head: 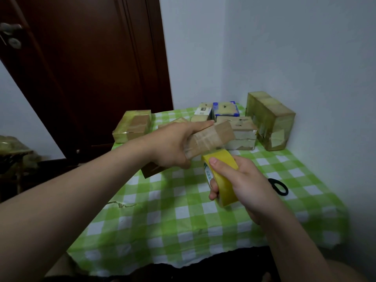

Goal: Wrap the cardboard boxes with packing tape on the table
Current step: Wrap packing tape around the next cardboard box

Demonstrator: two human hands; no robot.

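Gripping a small cardboard box [211, 139], the left hand [173, 145] hovers beside the right hand [244, 186] clutching the tape roll [222, 180]

Left hand [173, 145] is covering one end of the tan taped cardboard box [211, 137]. Right hand [248, 184], gripping the yellow packing tape roll [224, 188] (print unreadably small), is masking part of the black-handled scissors [281, 192].

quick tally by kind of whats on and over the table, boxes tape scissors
boxes: 8, one in the left hand; the back ones overlap, so this count is rough
tape rolls: 1, in the right hand
scissors: 1
total: 10
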